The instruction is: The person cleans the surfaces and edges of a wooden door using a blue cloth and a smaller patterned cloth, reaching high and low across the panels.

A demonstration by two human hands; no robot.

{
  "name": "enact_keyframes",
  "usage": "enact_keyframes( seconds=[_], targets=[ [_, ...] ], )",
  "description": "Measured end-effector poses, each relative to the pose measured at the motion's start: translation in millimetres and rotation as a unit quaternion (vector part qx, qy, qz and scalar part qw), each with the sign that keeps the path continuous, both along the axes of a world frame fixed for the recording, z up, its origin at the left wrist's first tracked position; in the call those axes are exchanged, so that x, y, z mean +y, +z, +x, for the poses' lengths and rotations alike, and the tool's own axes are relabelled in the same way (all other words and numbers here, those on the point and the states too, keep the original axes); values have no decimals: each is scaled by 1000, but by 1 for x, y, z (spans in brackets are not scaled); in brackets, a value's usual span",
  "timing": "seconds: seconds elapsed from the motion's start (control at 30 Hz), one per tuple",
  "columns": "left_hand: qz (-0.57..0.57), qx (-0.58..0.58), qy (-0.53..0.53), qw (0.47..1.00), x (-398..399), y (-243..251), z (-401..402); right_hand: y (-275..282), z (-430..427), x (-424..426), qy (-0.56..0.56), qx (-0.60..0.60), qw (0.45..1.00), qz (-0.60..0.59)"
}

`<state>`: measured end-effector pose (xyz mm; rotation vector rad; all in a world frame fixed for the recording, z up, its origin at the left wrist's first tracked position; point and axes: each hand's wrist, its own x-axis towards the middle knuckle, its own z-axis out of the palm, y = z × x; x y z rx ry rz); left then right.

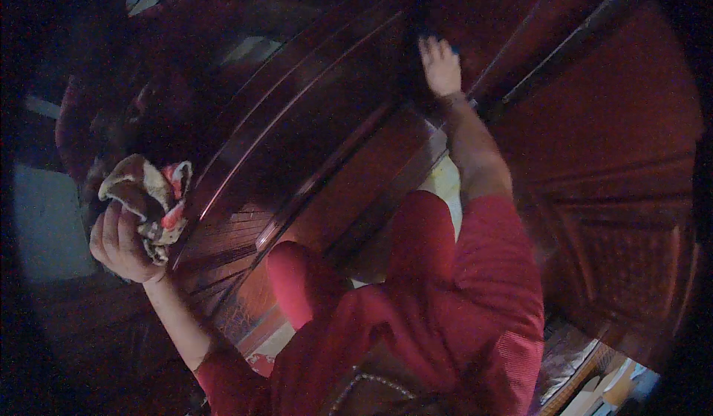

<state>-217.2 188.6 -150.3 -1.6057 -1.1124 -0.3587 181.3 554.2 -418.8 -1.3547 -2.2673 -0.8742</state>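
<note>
My left hand grips a crumpled cloth patterned in brown, cream and red. The cloth bunches above the fingers, in front of a dark, glossy wooden surface that has reflections and long bright edge lines. Further up and to the right, my right hand is stretched out with its palm turned away and nothing seen in it. Its fingertips are close to the dark wood; whether they touch it cannot be made out. A small blue spot shows beside the fingers, too blurred to name.
On the right stands a reddish-brown wooden panel with carved mouldings. A long narrow edge runs diagonally at the upper right. My knees in red clothing are close to the lower wood. Mixed items lie at the lower right.
</note>
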Motion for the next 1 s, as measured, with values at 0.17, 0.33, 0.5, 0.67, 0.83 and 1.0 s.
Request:
enact_keyframes(
  seconds=[0.17,0.33,0.5,0.67,0.83,1.0],
  targets=[
    [9,-2,-10,1000,-2,-1,-9,-142,16,-13,16,0,990,-142],
    [5,-17,-1,1000,-5,-14,1,-44,34,-53,78,-17,978,-193],
    [-3,-10,-19,1000,2,-11,6,140,44,-72,-19,28,999,-11],
    [37,-5,-25,999,7,-12,7,273,63,-73,-2,82,967,240],
    [31,-9,-47,998,8,-12,4,179,83,-40,6,134,955,264],
    [24,3,-24,999,-3,2,19,20,85,-47,-58,178,975,117]
  ],
)
